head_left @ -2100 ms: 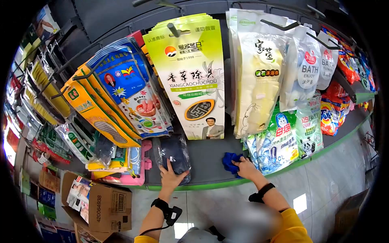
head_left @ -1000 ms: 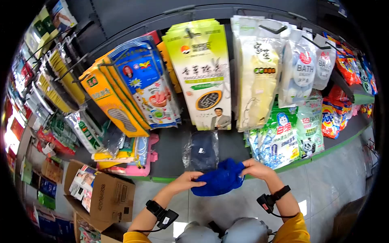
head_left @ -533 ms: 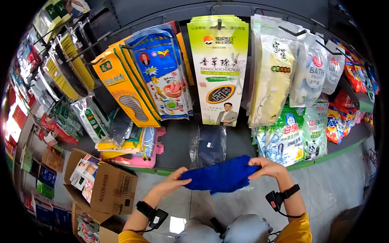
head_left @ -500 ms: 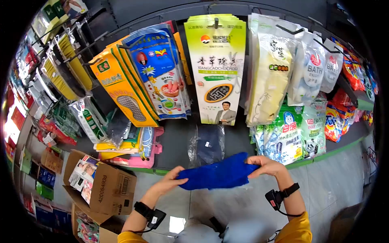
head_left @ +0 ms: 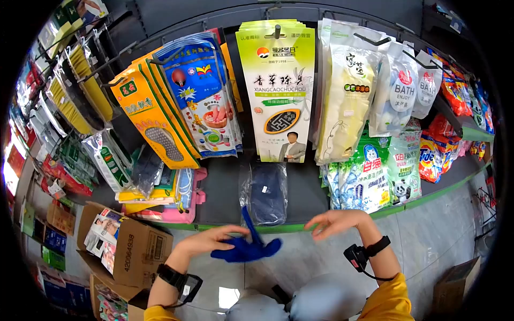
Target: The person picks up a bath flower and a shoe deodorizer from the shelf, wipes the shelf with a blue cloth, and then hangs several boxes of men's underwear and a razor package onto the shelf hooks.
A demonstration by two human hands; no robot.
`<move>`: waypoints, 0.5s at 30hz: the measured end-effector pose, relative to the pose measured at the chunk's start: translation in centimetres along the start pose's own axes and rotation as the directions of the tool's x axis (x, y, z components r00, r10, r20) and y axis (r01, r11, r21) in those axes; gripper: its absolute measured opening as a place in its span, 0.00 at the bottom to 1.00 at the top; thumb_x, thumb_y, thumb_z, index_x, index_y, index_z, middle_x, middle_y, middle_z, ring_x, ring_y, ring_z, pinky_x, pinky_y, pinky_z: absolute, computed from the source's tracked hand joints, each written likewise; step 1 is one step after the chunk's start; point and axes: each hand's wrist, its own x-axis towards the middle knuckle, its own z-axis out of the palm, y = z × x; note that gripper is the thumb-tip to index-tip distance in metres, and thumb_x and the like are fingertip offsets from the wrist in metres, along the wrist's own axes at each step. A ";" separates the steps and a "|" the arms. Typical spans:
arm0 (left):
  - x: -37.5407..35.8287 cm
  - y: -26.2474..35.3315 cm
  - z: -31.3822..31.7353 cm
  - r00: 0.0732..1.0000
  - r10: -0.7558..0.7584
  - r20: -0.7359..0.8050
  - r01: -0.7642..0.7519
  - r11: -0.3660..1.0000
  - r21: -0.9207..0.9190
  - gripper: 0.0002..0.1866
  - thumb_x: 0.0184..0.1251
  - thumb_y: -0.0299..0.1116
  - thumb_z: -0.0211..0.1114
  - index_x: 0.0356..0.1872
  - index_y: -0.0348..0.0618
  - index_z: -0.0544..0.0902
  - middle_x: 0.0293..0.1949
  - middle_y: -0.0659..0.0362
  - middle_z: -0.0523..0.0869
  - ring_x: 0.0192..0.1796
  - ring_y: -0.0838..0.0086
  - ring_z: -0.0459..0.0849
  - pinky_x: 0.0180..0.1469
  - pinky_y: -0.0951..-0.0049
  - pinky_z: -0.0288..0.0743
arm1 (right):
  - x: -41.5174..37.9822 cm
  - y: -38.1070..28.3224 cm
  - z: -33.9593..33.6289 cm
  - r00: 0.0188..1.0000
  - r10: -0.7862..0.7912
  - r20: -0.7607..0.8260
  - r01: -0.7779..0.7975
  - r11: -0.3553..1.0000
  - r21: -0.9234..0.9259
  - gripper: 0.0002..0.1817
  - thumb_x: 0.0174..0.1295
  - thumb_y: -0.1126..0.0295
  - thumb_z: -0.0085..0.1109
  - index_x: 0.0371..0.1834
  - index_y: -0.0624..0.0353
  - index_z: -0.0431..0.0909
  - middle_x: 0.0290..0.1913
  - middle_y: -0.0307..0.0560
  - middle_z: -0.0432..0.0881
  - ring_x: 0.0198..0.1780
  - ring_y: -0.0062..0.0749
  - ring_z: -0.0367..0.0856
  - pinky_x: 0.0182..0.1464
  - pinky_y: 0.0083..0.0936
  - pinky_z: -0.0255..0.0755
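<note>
A blue cloth (head_left: 247, 250) hangs crumpled from my left hand (head_left: 211, 241), whose fingers are closed on its left part. To the right of it, my right hand (head_left: 334, 221) is held in the air with fingers apart and nothing in them. Beyond the cloth, a dark item in a clear plastic bag (head_left: 269, 192) lies on the shelf (head_left: 219, 187). Green and white insole packs (head_left: 276, 91) hang above that bag.
Orange insole packs (head_left: 155, 117) and blue packs (head_left: 203, 96) hang left; yellow sponge packs (head_left: 345, 101) and BATH bags (head_left: 396, 88) hang right. Detergent bags (head_left: 369, 171) stand beneath. A cardboard box (head_left: 142, 251) is at the lower left, another (head_left: 455, 286) at the lower right.
My right hand has let go of the blue cloth and opened. The cloth, stretched between both hands before, now droops bunched from my left hand. The view has shifted slightly.
</note>
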 end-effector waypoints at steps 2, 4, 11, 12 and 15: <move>-0.4 -0.4 0.9 0.999 0.013 -0.047 -0.010 0.998 0.058 0.23 0.55 0.16 0.52 0.54 0.40 0.67 0.54 0.56 0.72 0.53 0.76 0.73 0.54 0.78 0.64 | 0.8 0.2 0.3 0.998 -0.056 -0.013 0.056 0.998 -0.042 0.33 0.53 0.55 0.58 0.59 0.61 0.62 0.52 0.51 0.74 0.52 0.33 0.73 0.50 0.25 0.67; -0.6 -1.1 1.1 0.977 0.082 -0.199 -0.057 0.990 0.129 0.18 0.56 0.18 0.54 0.49 0.39 0.70 0.43 0.58 0.79 0.48 0.76 0.76 0.49 0.79 0.67 | 1.9 -0.4 1.1 0.993 -0.115 -0.022 0.112 0.990 -0.085 0.33 0.54 0.54 0.58 0.59 0.62 0.62 0.54 0.53 0.72 0.54 0.35 0.72 0.51 0.26 0.67; -3.0 3.5 1.1 0.882 0.080 -0.464 0.012 0.981 0.192 0.08 0.56 0.26 0.61 0.35 0.36 0.74 0.28 0.58 0.81 0.32 0.77 0.78 0.36 0.78 0.70 | 6.8 -8.8 4.4 0.938 -0.345 -0.006 0.334 0.912 -0.238 0.35 0.54 0.52 0.57 0.59 0.65 0.60 0.57 0.59 0.67 0.58 0.42 0.68 0.56 0.31 0.64; -2.8 3.5 1.4 0.861 0.181 -0.476 -0.089 0.974 0.209 0.08 0.54 0.26 0.62 0.35 0.37 0.74 0.28 0.59 0.80 0.31 0.76 0.77 0.34 0.78 0.70 | 7.4 -9.4 4.7 0.936 -0.350 -0.017 0.330 0.897 -0.293 0.35 0.54 0.52 0.57 0.60 0.63 0.59 0.56 0.59 0.68 0.58 0.43 0.67 0.57 0.31 0.63; -2.4 4.9 2.5 0.767 0.426 -0.480 -0.208 0.873 0.442 0.10 0.51 0.26 0.63 0.35 0.38 0.75 0.29 0.59 0.80 0.31 0.74 0.78 0.34 0.78 0.69 | 9.1 -9.5 5.9 0.943 -0.330 0.036 0.326 0.899 -0.294 0.31 0.53 0.56 0.56 0.56 0.66 0.62 0.51 0.62 0.71 0.54 0.47 0.71 0.54 0.31 0.65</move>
